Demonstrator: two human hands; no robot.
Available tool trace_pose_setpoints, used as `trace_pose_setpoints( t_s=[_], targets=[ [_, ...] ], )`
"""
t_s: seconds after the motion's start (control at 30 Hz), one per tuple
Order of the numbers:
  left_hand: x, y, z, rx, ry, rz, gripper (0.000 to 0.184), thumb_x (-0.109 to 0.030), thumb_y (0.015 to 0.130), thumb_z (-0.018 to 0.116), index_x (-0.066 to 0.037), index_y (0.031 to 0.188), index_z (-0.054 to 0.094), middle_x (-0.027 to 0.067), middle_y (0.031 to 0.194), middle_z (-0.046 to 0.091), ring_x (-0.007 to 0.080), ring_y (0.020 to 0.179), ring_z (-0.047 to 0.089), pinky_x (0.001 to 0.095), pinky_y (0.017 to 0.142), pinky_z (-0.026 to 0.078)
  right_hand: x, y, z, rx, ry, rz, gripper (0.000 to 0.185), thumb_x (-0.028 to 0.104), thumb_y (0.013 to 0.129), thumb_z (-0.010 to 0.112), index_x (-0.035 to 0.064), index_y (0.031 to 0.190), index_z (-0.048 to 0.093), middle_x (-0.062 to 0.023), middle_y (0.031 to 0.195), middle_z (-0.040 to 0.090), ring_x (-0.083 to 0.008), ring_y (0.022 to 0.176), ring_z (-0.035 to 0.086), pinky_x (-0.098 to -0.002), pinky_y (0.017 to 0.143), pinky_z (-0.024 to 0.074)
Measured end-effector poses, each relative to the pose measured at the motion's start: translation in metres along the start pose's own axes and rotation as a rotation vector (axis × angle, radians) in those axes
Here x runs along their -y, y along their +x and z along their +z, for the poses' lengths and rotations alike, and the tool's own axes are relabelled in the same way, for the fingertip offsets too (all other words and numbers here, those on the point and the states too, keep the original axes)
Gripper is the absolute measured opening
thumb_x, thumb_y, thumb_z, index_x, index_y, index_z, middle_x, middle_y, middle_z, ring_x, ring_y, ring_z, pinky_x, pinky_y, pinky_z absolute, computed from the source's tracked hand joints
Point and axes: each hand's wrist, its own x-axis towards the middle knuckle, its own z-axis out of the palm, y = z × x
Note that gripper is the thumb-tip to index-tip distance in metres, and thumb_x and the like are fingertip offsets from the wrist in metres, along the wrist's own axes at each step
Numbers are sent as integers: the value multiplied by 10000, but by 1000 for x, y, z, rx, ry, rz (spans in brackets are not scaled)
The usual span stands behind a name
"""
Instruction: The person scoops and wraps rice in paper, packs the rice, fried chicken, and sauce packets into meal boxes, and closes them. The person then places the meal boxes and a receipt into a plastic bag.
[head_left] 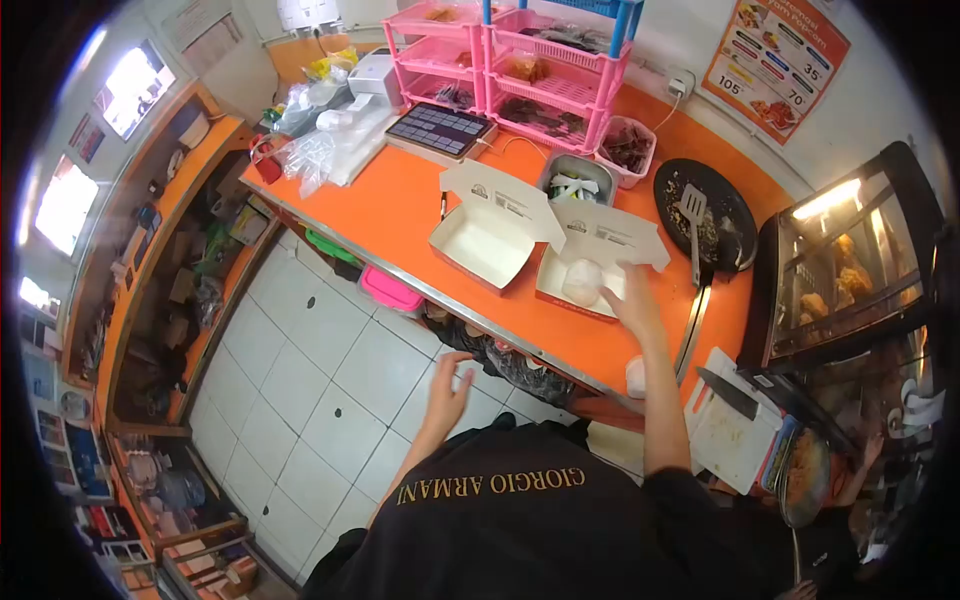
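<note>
My right hand (630,302) is over the right-hand open paper box (603,308), its thumb and fingers apart. Just left of the fingertips a round white wrapped bundle (581,281) sits inside that box; whether they touch it I cannot tell. A second open paper box (485,247), with nothing in it, stands to the left, its printed lid folded back. By my right forearm, at the counter's front edge, lies another white bundle (636,377), partly hidden. My left hand (448,392) hangs in the air before the counter, fingers spread and holding nothing.
Behind the boxes are a metal container (580,170), pink racks (555,92) and a tablet (440,130). To the right stand a black pan (735,225) with a slotted spatula (692,205), a lit food warmer (845,265) and a knife (728,392) on a cutting board (722,452). Another person's hand (873,452) shows far right.
</note>
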Motion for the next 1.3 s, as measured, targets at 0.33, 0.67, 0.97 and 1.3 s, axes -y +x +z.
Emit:
trace_pose_setpoints(
  t_s=[0.33,0.67,0.97,1.3],
  targets=[
    [-35,35,139,908,-502,-603,399,-373,974,454,-121,1283,432,43,1161,531,162,1034,558,303,901,428,-18,-129,-3,158,72,631,744,344,630,800,15,1215,480,-273,1217,494,-403,1104,522,-469,866,466],
    [-44,123,68,492,-628,-555,561,-419,877,600,-99,1286,386,134,1172,526,259,988,592,379,720,541,114,-148,-25,82,528,186,526,249,854,669,55,1284,436,-156,1229,410,-265,1068,530,-352,882,485],
    [60,291,45,581,584,-65,759,-541,725,698,-61,1263,460,253,1133,599,362,1058,592,413,885,468,81,-217,-1,240,330,325,480,319,846,663,45,1212,516,-187,1240,416,-331,1110,509,-380,946,427],
    [54,255,7,119,924,106,598,-375,747,694,2,1182,537,264,1068,580,421,1069,514,460,885,449,79,-255,1,287,269,375,477,388,854,629,65,1193,541,-196,1220,448,-349,1133,502,-393,953,422]
  ],
)
